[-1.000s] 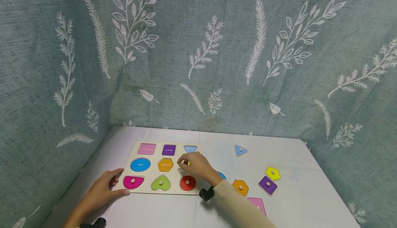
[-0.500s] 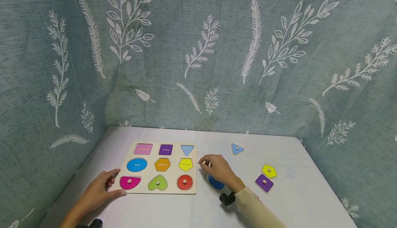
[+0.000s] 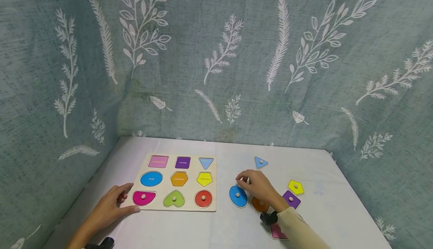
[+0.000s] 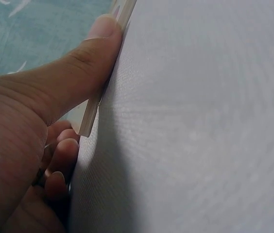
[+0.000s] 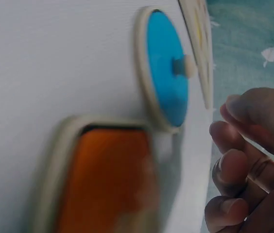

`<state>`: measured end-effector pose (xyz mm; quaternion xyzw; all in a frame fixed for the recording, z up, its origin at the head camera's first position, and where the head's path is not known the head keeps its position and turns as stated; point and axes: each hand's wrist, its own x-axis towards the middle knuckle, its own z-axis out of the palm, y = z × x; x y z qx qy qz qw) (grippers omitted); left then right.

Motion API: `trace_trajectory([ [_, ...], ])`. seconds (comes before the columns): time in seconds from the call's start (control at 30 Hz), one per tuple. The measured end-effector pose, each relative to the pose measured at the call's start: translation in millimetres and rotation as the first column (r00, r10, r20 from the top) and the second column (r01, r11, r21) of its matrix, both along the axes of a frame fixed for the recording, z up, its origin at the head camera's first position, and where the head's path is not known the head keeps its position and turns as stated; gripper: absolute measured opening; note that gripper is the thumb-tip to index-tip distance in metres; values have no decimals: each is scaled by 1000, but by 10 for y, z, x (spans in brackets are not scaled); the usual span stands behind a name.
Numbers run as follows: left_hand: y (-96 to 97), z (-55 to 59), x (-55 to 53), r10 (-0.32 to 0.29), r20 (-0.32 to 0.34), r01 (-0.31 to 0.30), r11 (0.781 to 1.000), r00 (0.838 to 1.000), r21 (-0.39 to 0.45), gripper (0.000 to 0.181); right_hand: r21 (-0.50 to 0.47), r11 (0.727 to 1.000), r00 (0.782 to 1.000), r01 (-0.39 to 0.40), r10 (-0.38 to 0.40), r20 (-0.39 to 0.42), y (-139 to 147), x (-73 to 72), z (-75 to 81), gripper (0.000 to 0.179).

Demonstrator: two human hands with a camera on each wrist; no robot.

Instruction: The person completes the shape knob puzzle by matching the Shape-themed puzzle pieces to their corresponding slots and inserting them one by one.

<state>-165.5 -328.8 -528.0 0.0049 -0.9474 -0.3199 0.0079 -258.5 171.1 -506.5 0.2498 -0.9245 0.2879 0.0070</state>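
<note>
A wooden shape puzzle board point(image 3: 159, 201) lies on the left of the table, with a magenta piece point(image 3: 143, 198), a green heart point(image 3: 174, 198) and a red circle point(image 3: 203, 199) in its front row. My left hand point(image 3: 109, 204) grips the board's front left corner; in the left wrist view the thumb point(image 4: 91, 58) lies along its edge. My right hand point(image 3: 258, 185), fingers loosely bent and holding nothing, hovers just behind the blue oval piece point(image 3: 238, 196). Under its wrist is an orange hexagon piece point(image 3: 259, 204), partly hidden. The right wrist view shows the blue oval's knob point(image 5: 188, 66) apart from the fingertips.
A light blue triangle point(image 3: 261, 162) lies behind my right hand. To its right are a yellow pentagon point(image 3: 295, 187) and a purple square point(image 3: 291, 199). My sleeve partly covers a pink rectangle point(image 3: 278, 233). A patterned curtain point(image 3: 216, 102) rises behind the white table.
My right hand has moved right, from over the board's yellow pentagon recess to beside the blue oval piece. The left hand stays at the board's corner.
</note>
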Motion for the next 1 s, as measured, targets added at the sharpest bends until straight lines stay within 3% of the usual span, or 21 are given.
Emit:
trace_trajectory([
  [0.27, -3, 16, -26, 0, 25, 0, 1000, 1000, -5, 100, -14, 998, 998, -58, 58, -15, 149, 147, -55, 8],
  [0.63, -6, -10, -40, -6, 36, 5, 1000, 999, 9, 99, -39, 995, 995, -94, 95, 28, 160, 272, -115, 12],
  [0.83, -11, -19, -30, -1, 24, 1, 1000, 1000, -10, 99, -56, 989, 990, -138, 138, 0, 156, 270, -151, 11],
  [1.0, -24, -40, -20, -17, -16, 17, 1000, 1000, -15, 95, -19, 994, 994, -110, 110, 4, 130, 233, -166, 12],
])
